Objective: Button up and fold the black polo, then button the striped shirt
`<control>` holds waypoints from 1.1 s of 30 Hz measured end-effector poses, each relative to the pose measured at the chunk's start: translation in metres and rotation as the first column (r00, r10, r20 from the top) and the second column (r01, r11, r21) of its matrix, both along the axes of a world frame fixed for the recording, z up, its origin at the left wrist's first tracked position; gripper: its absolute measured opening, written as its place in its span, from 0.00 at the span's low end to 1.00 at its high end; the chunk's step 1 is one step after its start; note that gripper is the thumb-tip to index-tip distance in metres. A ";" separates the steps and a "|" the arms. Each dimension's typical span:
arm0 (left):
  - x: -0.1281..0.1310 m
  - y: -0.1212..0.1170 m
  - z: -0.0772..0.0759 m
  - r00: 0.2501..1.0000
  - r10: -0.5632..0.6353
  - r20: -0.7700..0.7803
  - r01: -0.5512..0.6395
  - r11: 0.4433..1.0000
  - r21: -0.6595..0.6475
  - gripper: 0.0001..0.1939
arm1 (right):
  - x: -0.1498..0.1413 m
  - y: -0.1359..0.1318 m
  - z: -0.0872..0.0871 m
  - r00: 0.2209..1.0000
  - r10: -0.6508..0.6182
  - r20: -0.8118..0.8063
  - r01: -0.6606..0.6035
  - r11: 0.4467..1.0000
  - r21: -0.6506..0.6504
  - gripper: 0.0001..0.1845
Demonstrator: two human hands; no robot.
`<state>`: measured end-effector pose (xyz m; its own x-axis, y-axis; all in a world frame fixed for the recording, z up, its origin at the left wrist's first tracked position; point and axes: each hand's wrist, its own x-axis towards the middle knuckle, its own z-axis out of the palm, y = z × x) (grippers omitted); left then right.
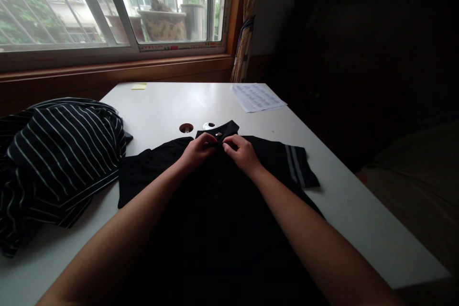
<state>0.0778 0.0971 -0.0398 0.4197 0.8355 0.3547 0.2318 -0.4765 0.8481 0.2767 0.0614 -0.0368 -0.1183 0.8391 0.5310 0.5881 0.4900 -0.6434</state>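
A black collared shirt lies spread on the white table, its collar toward the window. Two grey stripes run along the sleeve on the right. My left hand pinches the front of the shirt just below the collar. Close beside it, my right hand pinches the same part, with the fingertips of both hands almost meeting. A small pale label shows inside the collar. Whatever lies between the fingertips, other than dark cloth, is too small to make out.
A heaped black garment with white stripes lies on the table's left side. Printed sheets rest at the far right, and a yellow note at the far left. Beyond the collar are a round table hole and a silvery ring.
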 end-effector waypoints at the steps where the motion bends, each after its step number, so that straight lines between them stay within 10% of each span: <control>1: 0.000 0.000 -0.001 1.000 0.009 0.011 -0.009 1.000 0.001 0.11 | 0.000 0.000 0.000 1.000 -0.009 -0.002 0.009 1.000 0.000 0.07; 33: 0.003 -0.006 0.001 0.995 0.077 -0.059 -0.069 0.989 0.131 0.08 | 0.004 0.012 -0.007 0.811 0.031 -0.584 -0.328 0.851 -0.411 0.16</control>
<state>0.0807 0.0914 -0.0391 0.3843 0.8139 0.4358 0.3215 -0.5605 0.7632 0.2804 0.0738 -0.0437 -0.1144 0.9888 0.0959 0.0049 0.0971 -0.9953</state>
